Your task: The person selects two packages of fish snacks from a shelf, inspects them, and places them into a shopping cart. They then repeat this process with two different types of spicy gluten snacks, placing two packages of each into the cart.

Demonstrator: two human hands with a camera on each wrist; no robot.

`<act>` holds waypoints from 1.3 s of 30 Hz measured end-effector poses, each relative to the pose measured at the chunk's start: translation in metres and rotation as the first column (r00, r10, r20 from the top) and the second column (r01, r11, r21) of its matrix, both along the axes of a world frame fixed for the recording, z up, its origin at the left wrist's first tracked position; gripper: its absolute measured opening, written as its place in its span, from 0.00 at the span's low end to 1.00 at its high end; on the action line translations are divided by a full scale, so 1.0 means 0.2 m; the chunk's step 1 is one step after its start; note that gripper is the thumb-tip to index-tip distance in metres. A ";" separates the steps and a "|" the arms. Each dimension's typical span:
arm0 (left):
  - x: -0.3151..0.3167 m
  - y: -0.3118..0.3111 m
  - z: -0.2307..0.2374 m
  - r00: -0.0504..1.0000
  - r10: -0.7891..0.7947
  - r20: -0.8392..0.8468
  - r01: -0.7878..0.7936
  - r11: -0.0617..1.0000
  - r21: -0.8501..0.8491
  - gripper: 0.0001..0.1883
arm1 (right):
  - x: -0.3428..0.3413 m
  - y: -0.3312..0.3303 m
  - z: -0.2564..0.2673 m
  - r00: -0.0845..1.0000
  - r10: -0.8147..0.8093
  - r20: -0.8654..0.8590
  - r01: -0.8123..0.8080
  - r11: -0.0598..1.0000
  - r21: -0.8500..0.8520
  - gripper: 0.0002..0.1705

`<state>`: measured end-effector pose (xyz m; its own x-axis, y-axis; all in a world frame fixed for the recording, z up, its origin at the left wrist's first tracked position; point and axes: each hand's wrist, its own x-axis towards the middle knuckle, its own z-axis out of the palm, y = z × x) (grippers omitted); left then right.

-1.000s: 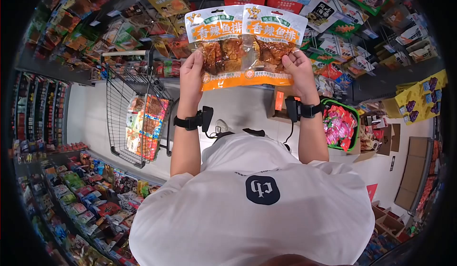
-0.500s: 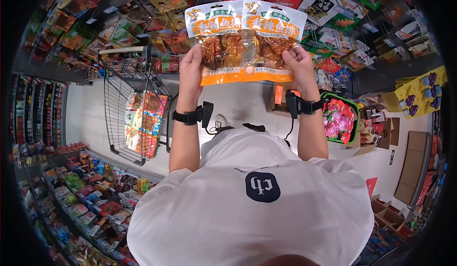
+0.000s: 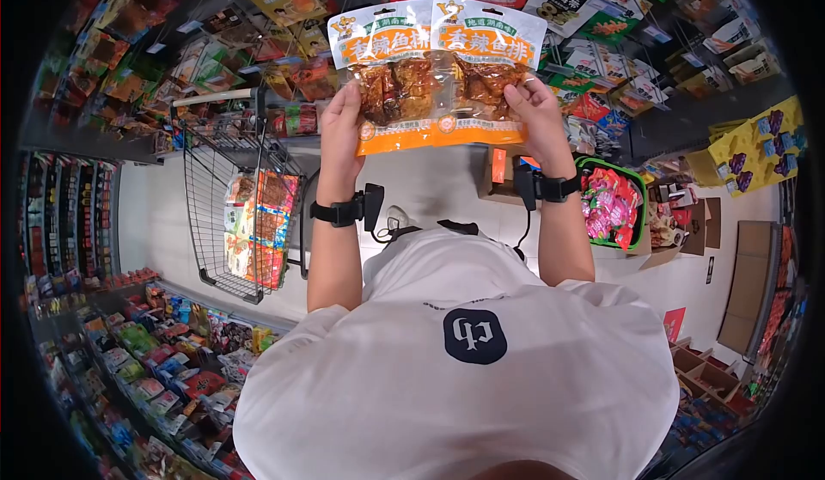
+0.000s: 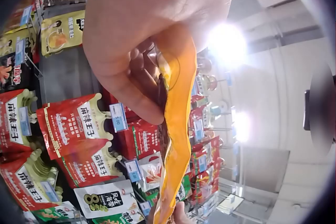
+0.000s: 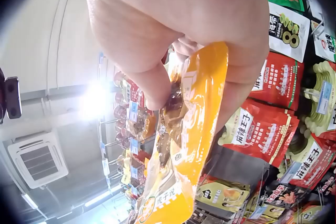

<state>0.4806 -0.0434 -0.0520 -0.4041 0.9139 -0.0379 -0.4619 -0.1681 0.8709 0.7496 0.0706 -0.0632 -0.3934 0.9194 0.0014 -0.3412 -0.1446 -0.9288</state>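
Two orange-and-white snack packs with brown pieces showing through clear windows are held up side by side in the head view, the left pack [image 3: 397,93] overlapping the right pack [image 3: 486,93]. My left hand [image 3: 342,133] grips the left pack's lower outer edge. On the opposite side my right hand [image 3: 541,124] pinches the right pack, thumb on its front. The left wrist view shows the left hand [image 4: 152,29] curled round the pack's orange edge [image 4: 181,103]. In the right wrist view the right hand [image 5: 184,29] holds the other orange edge [image 5: 205,108], its far fingers partly hidden.
A shopping cart [image 3: 225,96] with several colourful packs [image 3: 273,231] stands at the left. Hanging snack racks [image 3: 301,7] line the top. At the right are a green-rimmed basket [image 3: 642,214] of pink packs and cardboard boxes [image 3: 703,222]. Shelves [image 3: 137,351] fill the lower left.
Both hands and the packs have shifted slightly up and left in the head view. Both hands keep their hold, and the surroundings have shifted a little in view.
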 end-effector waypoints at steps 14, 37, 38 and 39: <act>0.13 0.00 0.01 0.995 -0.053 -0.086 0.048 0.997 -0.057 0.19 | -0.13 -0.11 0.06 0.992 0.087 0.094 -0.092 0.994 0.056 0.20; 0.50 -0.31 -0.02 0.293 -0.010 -0.956 -0.097 0.994 -0.040 0.34 | -0.42 -0.47 -0.09 0.981 0.193 0.020 -0.194 0.969 0.152 0.43; 0.49 -0.33 -0.03 0.166 0.042 -0.985 -0.101 0.995 0.025 0.36 | -0.42 -0.48 -0.05 0.996 0.088 0.023 -0.091 0.967 0.238 0.34; 0.46 -0.37 -0.02 0.170 0.054 -0.984 -0.118 0.992 0.035 0.36 | -0.44 -0.47 -0.06 0.994 0.104 0.029 -0.108 0.963 0.247 0.34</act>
<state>0.5735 -0.1171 -0.0554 -0.2135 0.8808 0.4226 0.7932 -0.0962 0.6013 0.6617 -0.0244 -0.0746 -0.4903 0.8440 0.2173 -0.3217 0.0565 -0.9451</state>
